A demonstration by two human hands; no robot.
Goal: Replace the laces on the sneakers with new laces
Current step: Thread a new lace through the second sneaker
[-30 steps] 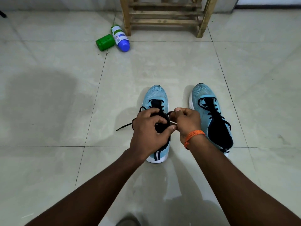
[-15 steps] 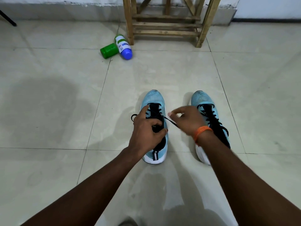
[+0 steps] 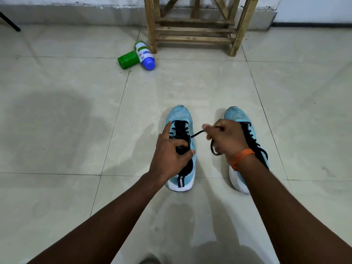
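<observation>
Two light blue sneakers with black laces stand side by side on the tiled floor. My left hand grips the tongue area of the left sneaker, its forefinger stretched along the shoe's left side. My right hand, with an orange band at the wrist, holds a black lace that runs taut from the left sneaker's eyelets; a loop of it hangs below the palm. This hand and forearm cover much of the right sneaker, whose lacing shows along its right side.
A green bottle and a white bottle with a blue cap lie on the floor at the back. Behind them stands a wooden stool frame against the wall. A dark rod's foot shows at far left.
My right hand has drawn the black lace out to the right, away from the left sneaker, and now hovers over the right sneaker. My left forefinger has straightened. The camera has tilted up.
</observation>
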